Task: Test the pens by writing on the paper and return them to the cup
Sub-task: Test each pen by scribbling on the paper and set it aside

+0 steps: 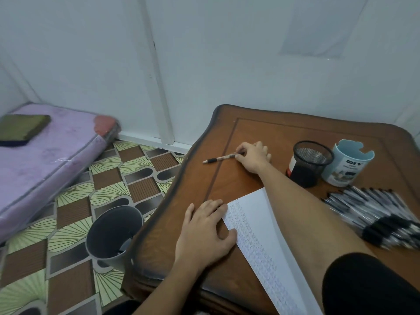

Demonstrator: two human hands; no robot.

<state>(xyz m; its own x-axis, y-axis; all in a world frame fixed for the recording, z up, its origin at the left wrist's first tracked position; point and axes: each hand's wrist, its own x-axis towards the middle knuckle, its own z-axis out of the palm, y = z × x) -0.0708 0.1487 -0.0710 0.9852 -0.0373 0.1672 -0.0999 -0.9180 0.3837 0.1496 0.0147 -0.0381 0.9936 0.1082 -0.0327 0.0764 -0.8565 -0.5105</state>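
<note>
The brown worktop (261, 133) carries the paper (256, 242), pressed flat by the left hand (204, 230). The right hand (252, 155) has a tight grip on the pen (221, 158), away from the paper. Bring it over slowly, tip down.

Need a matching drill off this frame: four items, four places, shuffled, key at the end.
Items:
1. pen
2. mesh cup
3. pen pile
4. grey bin

Places:
A. on the floor, beside the table
B. pinched by the right hand
C. on the table, right of the paper
D. standing just left of the blue cup

Pairs: 1-B, 2-D, 3-C, 4-A
</note>
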